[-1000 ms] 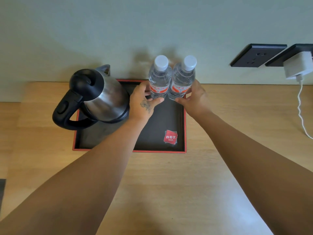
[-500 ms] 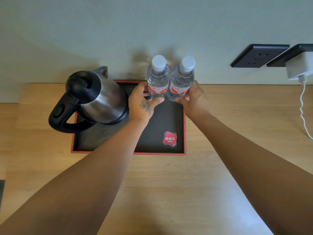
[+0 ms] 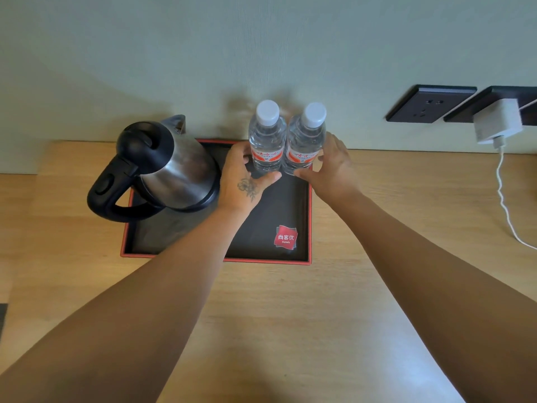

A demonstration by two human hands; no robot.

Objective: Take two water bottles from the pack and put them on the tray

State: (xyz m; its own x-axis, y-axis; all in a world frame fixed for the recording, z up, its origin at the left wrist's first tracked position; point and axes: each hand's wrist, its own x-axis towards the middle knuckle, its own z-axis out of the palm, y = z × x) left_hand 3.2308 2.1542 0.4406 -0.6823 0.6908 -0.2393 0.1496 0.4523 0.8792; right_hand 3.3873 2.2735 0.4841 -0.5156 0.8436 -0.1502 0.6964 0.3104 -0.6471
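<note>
Two clear water bottles with white caps and red labels stand upright, side by side and touching, at the back right corner of the black, red-rimmed tray (image 3: 162,251). My left hand (image 3: 242,181) cups the base of the left water bottle (image 3: 266,138), thumb in front and fingers on its left side. My right hand (image 3: 334,167) wraps the base of the right water bottle (image 3: 306,138) from the right, thumb in front. The bottle bottoms are hidden behind my thumbs. No pack is in view.
A steel kettle (image 3: 174,170) with a black lid and handle fills the tray's left half, close to my left wrist. A red logo sticker (image 3: 285,237) sits at the tray's front right. Wall sockets (image 3: 430,104), a white charger (image 3: 498,123) and its cable (image 3: 502,193) are right.
Both bottles and both hands have settled slightly lower and leftward at the tray's back right corner. The grips look the same.
</note>
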